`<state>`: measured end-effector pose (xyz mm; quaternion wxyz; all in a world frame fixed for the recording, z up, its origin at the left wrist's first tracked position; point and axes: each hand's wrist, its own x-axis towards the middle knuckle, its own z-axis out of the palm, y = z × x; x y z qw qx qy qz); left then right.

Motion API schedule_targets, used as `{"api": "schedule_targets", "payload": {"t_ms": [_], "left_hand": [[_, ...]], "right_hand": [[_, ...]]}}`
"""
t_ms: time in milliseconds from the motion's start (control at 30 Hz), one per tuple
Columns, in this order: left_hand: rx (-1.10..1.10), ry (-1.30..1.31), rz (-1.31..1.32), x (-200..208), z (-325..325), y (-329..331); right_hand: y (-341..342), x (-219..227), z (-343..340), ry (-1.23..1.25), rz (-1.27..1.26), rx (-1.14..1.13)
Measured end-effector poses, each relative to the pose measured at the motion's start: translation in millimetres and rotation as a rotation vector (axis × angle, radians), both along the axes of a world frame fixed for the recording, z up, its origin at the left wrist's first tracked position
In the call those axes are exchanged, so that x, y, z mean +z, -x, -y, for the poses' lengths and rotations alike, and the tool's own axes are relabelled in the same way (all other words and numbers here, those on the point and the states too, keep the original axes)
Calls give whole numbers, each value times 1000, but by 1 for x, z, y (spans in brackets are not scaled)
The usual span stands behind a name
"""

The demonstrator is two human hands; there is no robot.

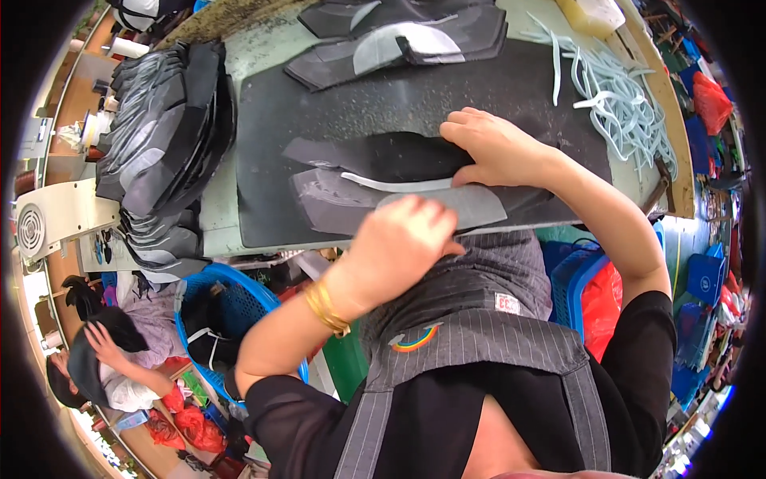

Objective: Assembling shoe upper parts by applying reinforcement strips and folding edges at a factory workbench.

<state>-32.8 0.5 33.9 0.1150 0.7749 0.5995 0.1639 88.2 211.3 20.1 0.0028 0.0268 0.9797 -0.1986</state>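
Note:
A dark grey cut panel with a lighter curved patch lies on the black work mat close to the table's front edge. Along its upper edge runs a thin white strip. A black panel is spread just beyond. My left hand is curled at the near edge of the grey panel, fingers bent in; what they pinch, if anything, is hidden. My right hand rests on the right part of the black panel, its thumb and forefinger apart, the thumb near the strip's right end.
Stacked grey and black panels stand left of the mat; more panels lie at its far edge. Loose pale strips tangle at the right. Blue baskets flank me below the table. A co-worker's hand shows at lower left.

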Motion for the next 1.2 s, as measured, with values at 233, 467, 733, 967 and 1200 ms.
{"api": "schedule_targets", "payload": {"t_ms": [233, 467, 733, 967, 1200], "left_hand": [[-60, 40, -441, 13, -59, 52], [137, -118, -374, -5, -19, 21], [99, -370, -324, -26, -4, 22], [37, -113, -273, -13, -9, 24], [25, 158, 462, -25, -13, 49]], "right_hand": [[-27, 3, 73, -487, -247, 50], [-44, 0, 69, -419, -232, -302], [-45, -5, 63, -326, -407, -4], [-38, 10, 78, -496, -122, 101], [-48, -10, 78, 109, -268, -110]]}}
